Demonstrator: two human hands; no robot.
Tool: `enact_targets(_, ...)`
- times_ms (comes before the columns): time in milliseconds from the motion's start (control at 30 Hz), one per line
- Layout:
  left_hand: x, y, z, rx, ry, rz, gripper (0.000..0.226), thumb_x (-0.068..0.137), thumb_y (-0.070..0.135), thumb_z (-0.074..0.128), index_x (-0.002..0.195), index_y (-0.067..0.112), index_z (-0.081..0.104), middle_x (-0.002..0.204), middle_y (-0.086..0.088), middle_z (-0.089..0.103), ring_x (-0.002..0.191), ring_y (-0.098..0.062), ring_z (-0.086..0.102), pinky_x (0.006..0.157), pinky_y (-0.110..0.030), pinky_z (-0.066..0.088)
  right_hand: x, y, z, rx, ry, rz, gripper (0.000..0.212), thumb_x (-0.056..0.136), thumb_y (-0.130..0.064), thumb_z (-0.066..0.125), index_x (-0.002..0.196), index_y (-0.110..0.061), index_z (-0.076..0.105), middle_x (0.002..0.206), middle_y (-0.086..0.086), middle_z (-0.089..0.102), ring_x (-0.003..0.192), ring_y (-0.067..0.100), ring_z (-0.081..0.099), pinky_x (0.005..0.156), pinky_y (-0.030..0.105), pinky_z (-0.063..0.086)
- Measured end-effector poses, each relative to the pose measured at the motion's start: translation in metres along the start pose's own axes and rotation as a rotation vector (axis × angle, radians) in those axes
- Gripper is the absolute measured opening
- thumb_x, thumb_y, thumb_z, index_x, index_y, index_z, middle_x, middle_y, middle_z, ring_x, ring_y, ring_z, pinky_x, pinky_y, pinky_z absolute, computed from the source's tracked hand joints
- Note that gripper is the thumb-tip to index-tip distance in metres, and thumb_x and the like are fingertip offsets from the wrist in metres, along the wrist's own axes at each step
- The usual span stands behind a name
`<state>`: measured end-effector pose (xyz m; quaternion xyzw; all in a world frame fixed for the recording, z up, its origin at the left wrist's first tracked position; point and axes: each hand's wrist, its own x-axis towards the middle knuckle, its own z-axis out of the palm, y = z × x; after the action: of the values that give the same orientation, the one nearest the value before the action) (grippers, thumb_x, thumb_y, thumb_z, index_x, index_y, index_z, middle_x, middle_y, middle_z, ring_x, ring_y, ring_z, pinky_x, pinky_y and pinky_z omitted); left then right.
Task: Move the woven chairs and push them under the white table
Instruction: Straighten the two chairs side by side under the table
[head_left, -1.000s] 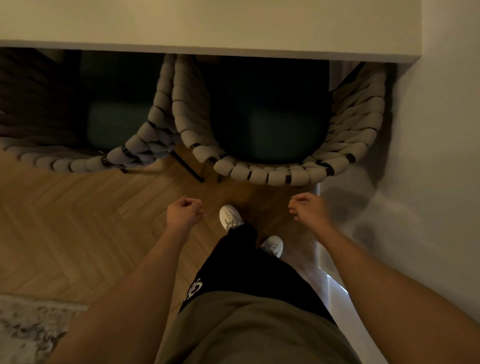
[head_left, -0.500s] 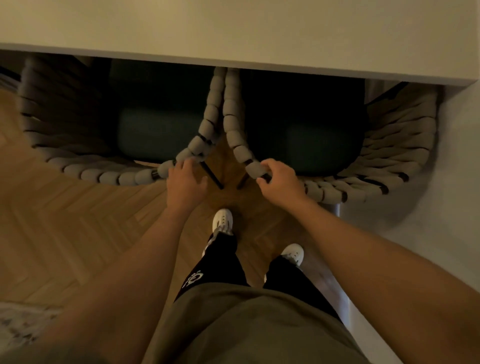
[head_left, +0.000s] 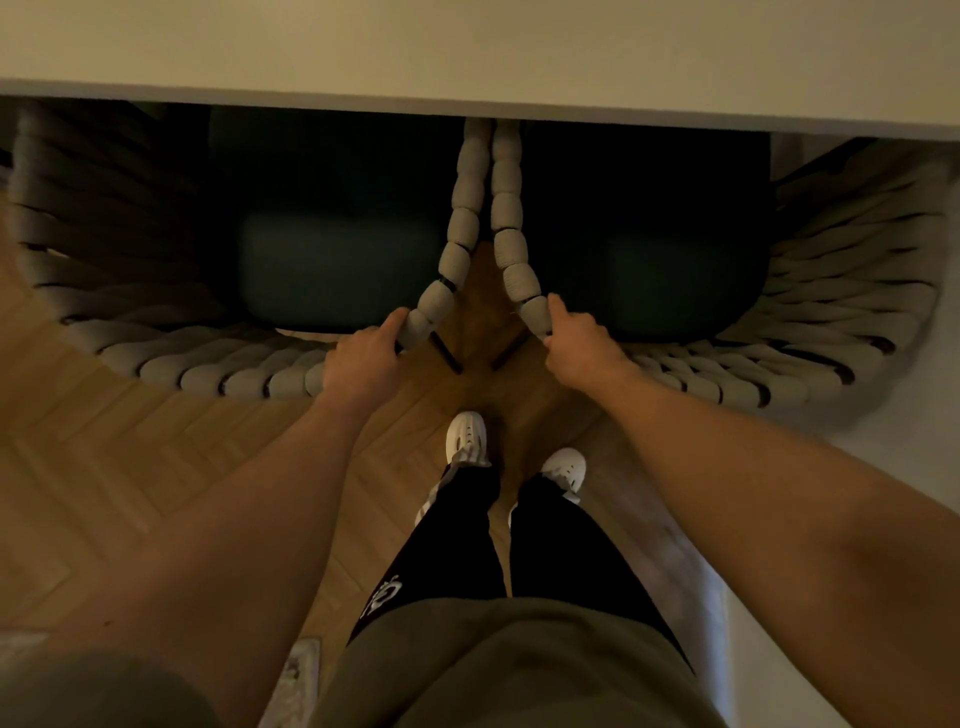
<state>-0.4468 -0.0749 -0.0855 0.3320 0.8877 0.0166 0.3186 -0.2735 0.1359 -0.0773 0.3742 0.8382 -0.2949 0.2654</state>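
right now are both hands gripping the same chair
No, the left hand grips the rim of the left woven chair while the right hand grips the right woven chair.

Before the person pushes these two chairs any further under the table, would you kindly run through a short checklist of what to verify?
1. Left hand grips the left woven chair at its rim: ok.
2. Right hand grips the right woven chair at its rim: ok.
3. Seats already partly under the white table: ok.
4. Chairs clear of each other: not ok, their inner arms meet near the table edge.
5. Shoes behind the chair legs: ok.
6. Free space under the table: cannot tell, too dark.
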Motion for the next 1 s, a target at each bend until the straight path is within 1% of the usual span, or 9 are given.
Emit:
enact_targets(167,-0.005,-0.001,0.002,0.039,0.01,-0.022,0.06,0.102,0.02,0.047,0.156,0.034,0.023,0.12,-0.009,0.061,0.089,-0.024,0.058,0.066,-0.039,0.049,-0.005,0.008,0.002,-0.009,0.029,-0.03,0.067,0.104,-0.026,0.046,0.161,-0.022,0.009,0.13,0.018,0.056,0.11,0.035,0.058,0.082,0.041,0.047)
enact_targets(367,-0.002,0.001,0.001,0.053,-0.032,-0.025,0.063,0.103,0.026,0.048,0.158,0.034,0.018,0.123,-0.009,0.061,0.086,-0.022,0.055,0.068,-0.036,0.043,-0.006,0.01,0.004,0.027,0.028,-0.031,0.067,0.105,-0.025,0.044,0.161,-0.024,0.008,0.135,0.017,0.054,0.114,0.033,0.056,0.086,0.04,0.046)
enact_targets(533,-0.004,0.003,0.006,0.037,-0.017,-0.025,0.065,0.103,0.034,0.047,0.159,0.035,0.014,0.124,-0.008,0.062,0.096,-0.03,0.062,0.074,-0.044,0.052,-0.006,0.011,0.012,0.042,0.031,0.0,0.069,0.104,-0.021,0.045,0.16,-0.026,0.006,0.14,0.014,0.051,0.12,0.032,0.053,0.092,0.044,0.046)
enact_targets(667,-0.002,-0.002,0.006,0.039,-0.045,0.02,0.068,0.103,0.037,0.047,0.16,0.033,0.01,0.124,-0.01,0.062,0.097,-0.029,0.061,0.075,-0.041,0.05,0.0,0.013,0.017,0.072,0.014,0.012,0.069,0.104,-0.022,0.046,0.161,-0.026,0.006,0.134,0.017,0.053,0.115,0.032,0.054,0.094,0.045,0.048)
enact_targets(733,0.001,-0.011,-0.003,-0.072,-0.075,0.063,0.07,0.102,0.045,0.048,0.16,0.032,0.011,0.129,-0.012,0.06,0.108,-0.029,0.059,0.086,-0.042,0.049,0.001,0.012,0.016,0.074,0.006,0.017,0.069,0.105,-0.023,0.045,0.161,-0.026,0.005,0.134,0.017,0.053,0.115,0.031,0.054,0.094,0.043,0.046)
enact_targets(800,0.003,-0.04,-0.019,-0.101,-0.086,-0.002,0.076,0.097,0.061,0.045,0.159,0.032,0.014,0.139,-0.014,0.055,0.123,-0.033,0.054,0.099,-0.047,0.045,0.001,0.013,0.015,0.077,-0.018,0.031,0.07,0.104,-0.027,0.045,0.161,-0.024,0.004,0.139,0.017,0.049,0.119,0.033,0.053,0.097,0.044,0.045)
enact_targets(833,0.005,-0.064,-0.025,0.008,-0.102,-0.068,0.082,0.092,0.072,0.039,0.159,0.033,0.014,0.146,-0.014,0.052,0.13,-0.036,0.049,0.105,-0.051,0.04,0.002,0.017,0.016,0.06,-0.03,0.039,0.071,0.104,-0.031,0.046,0.16,-0.024,0.005,0.144,0.017,0.046,0.124,0.034,0.051,0.101,0.047,0.044)
enact_targets(933,-0.003,-0.139,-0.034,0.326,-0.335,-0.312,0.105,0.068,0.1,0.024,0.157,0.045,0.016,0.163,-0.004,0.03,0.149,-0.036,0.023,0.117,-0.064,0.011,0.0,0.031,0.023,-0.046,-0.058,0.07,0.07,0.099,-0.046,0.046,0.156,-0.033,0.007,0.151,0.015,0.039,0.13,0.041,0.047,0.105,0.062,0.039)
enact_targets(1000,-0.01,-0.165,-0.03,0.305,-0.396,-0.34,0.118,0.052,0.108,0.014,0.152,0.047,0.028,0.163,0.0,0.03,0.15,-0.033,0.022,0.118,-0.064,0.011,0.0,0.037,0.026,-0.061,-0.081,0.084,0.066,0.099,-0.049,0.044,0.153,-0.037,0.008,0.15,0.014,0.038,0.128,0.043,0.047,0.102,0.065,0.039)
